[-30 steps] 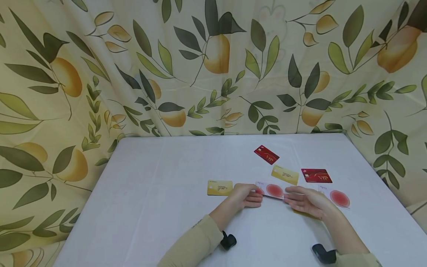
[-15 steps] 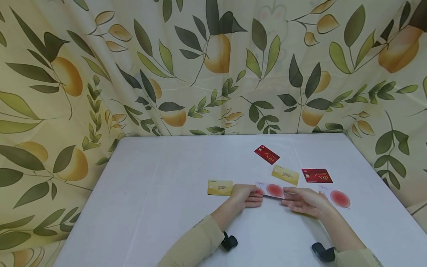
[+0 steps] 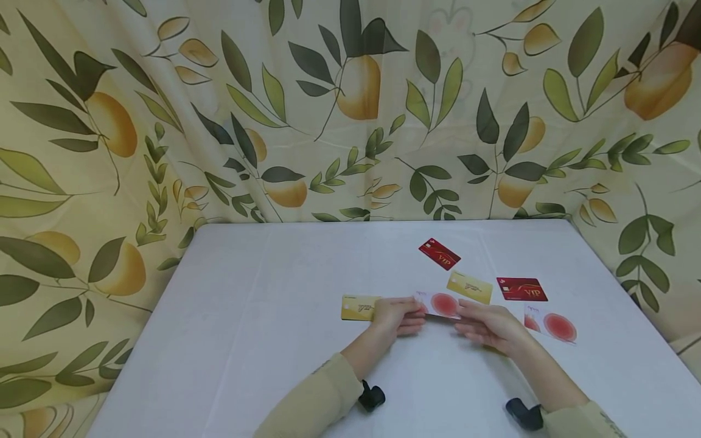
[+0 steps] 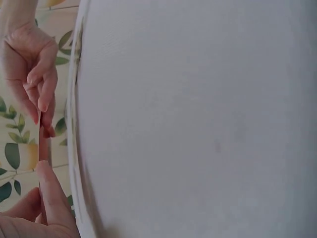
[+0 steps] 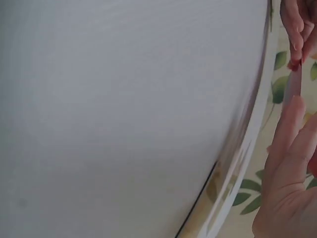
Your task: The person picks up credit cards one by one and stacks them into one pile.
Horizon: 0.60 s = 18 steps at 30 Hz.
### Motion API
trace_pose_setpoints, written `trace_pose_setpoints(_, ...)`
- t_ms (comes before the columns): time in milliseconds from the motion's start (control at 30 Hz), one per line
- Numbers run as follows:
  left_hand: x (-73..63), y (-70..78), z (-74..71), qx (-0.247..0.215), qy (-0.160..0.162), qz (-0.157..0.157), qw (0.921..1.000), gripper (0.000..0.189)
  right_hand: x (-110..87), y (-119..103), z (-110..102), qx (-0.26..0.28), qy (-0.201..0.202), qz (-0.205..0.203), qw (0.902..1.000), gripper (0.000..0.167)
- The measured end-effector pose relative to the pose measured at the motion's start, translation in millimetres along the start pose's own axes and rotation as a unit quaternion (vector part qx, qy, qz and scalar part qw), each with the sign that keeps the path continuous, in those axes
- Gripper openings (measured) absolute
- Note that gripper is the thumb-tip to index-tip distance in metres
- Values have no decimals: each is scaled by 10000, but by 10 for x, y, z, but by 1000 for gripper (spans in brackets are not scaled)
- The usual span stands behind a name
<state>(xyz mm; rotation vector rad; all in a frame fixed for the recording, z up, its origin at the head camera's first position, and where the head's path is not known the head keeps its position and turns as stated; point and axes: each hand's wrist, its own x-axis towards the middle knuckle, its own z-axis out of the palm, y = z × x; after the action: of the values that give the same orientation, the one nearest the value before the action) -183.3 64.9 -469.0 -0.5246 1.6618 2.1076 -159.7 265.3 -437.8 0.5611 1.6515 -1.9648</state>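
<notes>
Both hands hold one white card with a red circle (image 3: 440, 304) by its ends, just above the white table (image 3: 263, 292). My left hand (image 3: 412, 314) pinches the card's left end. My right hand (image 3: 464, 316) pinches its right end with long fingers. In the left wrist view the card (image 4: 43, 144) shows edge-on between my left hand (image 4: 45, 171) and the right hand's fingertips (image 4: 42, 106). The right wrist view shows the same card edge (image 5: 293, 84) above my right hand (image 5: 295, 106), with the left hand's fingers (image 5: 296, 29) at the top.
Loose cards lie around the hands: a gold one (image 3: 356, 307) to the left, another gold one (image 3: 469, 287) behind, two red VIP cards (image 3: 439, 253) (image 3: 521, 289), and a second white red-circle card (image 3: 550, 325) at the right. A leaf-print curtain (image 3: 350, 109) surrounds the table.
Both hands have shifted slightly left and away with the white card between them. The gold card edge that showed under my right hand is no longer visible.
</notes>
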Motion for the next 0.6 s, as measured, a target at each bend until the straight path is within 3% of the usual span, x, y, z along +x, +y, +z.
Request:
trace_pose_setpoints(167, -19, 59, -110, -91, -142, 162, 9997, 26, 5, -48, 98, 40, 22, -145, 9999, 68)
trace_pose_setpoints(367, -45, 137, -250, -218, -182, 309, 9991, 27, 19, -78, 244, -31, -202, -390, 9990, 62)
trace_pose_setpoints(600, -92, 225, -435, -272, -236, 534, 9979, 29, 62, -88, 452, -255, -109, -482, 9985, 57)
